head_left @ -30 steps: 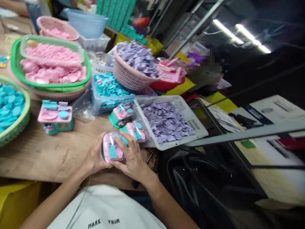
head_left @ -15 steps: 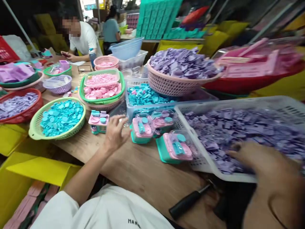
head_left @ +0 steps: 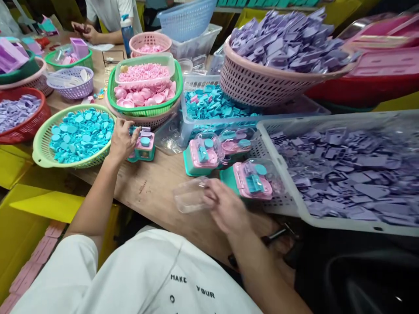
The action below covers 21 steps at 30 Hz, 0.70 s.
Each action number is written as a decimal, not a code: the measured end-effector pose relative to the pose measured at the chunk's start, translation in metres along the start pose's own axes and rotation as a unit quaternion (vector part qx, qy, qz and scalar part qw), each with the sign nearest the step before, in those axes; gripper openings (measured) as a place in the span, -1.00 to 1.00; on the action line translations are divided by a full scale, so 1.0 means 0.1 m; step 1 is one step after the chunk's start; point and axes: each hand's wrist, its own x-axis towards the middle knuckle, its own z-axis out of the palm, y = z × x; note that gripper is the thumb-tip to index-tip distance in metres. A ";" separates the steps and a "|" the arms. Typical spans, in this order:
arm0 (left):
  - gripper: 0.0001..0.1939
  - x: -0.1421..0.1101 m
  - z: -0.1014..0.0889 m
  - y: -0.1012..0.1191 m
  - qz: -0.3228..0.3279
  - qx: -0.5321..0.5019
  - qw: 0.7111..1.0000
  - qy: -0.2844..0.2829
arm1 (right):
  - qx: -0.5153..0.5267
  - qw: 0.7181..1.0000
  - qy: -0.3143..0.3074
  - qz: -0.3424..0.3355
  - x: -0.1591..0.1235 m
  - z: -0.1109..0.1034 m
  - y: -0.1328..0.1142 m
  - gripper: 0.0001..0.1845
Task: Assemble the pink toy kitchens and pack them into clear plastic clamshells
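Observation:
My left hand (head_left: pixel 123 140) is at the left side of a small pink and teal plastic toy (head_left: pixel 145 146), its fingers closed on the toy's upper edge. That toy carries turquoise and lilac pieces on top and has no clear cover over it. In my right hand (head_left: pixel 227 205), between thumb and fingers, is a clear plastic cover (head_left: pixel 190 195), held above the wooden table (head_left: pixel 153 187). Just beyond it stand similar toys with clear covers: one toy (head_left: pixel 203 155), another behind it (head_left: pixel 234 144), and a third tilted toy (head_left: pixel 250 181) against the crate.
A white crate of purple parts (head_left: pixel 294 198) fills the right. A pink basket (head_left: pixel 252 85) heaped with purple pieces overhangs a clear bin (head_left: pixel 193 128) of turquoise parts. A light-green basket (head_left: pixel 39 150) stands left. A hammer (head_left: pixel 278 235) lies near the front edge. A person's hands (head_left: pixel 87 32) show across the table.
My right hand has left the crate of purple parts and now holds a clear cover over the table. My left hand has moved left onto the small toy. The view has tilted down.

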 end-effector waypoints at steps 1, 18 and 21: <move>-0.64 -0.02 0.02 0.00 0.001 -0.004 1.000 -0.008 | 0.038 0.997 0.006 0.062 0.02 0.15 0.13 -0.44; 0.31 -0.73 -0.10 0.08 0.072 -0.362 0.898 -0.241 | -0.562 0.797 -0.186 -0.124 -0.01 -0.20 -0.15 -0.07; 0.42 -0.63 0.07 0.05 0.083 -0.388 0.872 -0.287 | -0.535 0.785 -0.264 -0.167 0.08 -0.15 -0.13 0.14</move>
